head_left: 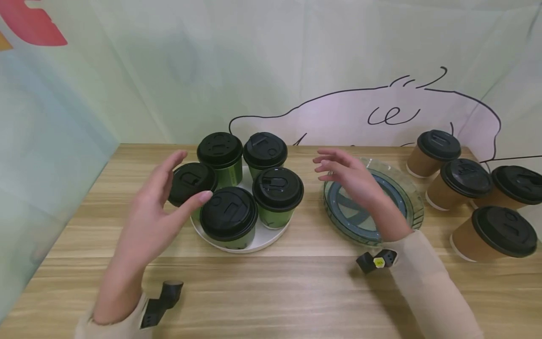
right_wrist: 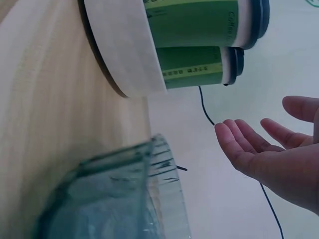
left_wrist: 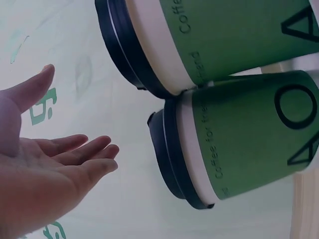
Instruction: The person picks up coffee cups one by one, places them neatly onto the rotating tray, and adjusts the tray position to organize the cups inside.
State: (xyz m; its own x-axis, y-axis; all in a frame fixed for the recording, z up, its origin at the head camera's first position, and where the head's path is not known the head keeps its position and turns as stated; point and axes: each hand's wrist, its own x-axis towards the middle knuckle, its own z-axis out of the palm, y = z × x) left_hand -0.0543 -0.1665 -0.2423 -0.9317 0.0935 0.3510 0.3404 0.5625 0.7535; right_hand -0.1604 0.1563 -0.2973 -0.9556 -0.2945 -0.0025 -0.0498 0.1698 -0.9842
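Observation:
Several green paper cups (head_left: 271,217) with black lids stand close together on a round white tray (head_left: 264,242). Just left of them is my left hand (head_left: 150,212), fingers and thumb spread apart; in the head view its thumb tip overlaps the front cup's lid (head_left: 228,213). The left wrist view has a gap between that hand (left_wrist: 60,164) and the green cups (left_wrist: 249,134). My right hand (head_left: 349,176) hovers over a clear greenish round tray (head_left: 412,207), holding nothing, its fingers pointing left toward the cups. In the right wrist view its fingers (right_wrist: 239,149) are loosely extended.
Several brown paper cups (head_left: 455,186) with black lids stand at the right side of the wooden table (head_left: 271,292). A pale cloth backdrop (head_left: 190,70) with line drawings rises behind the table's back edge.

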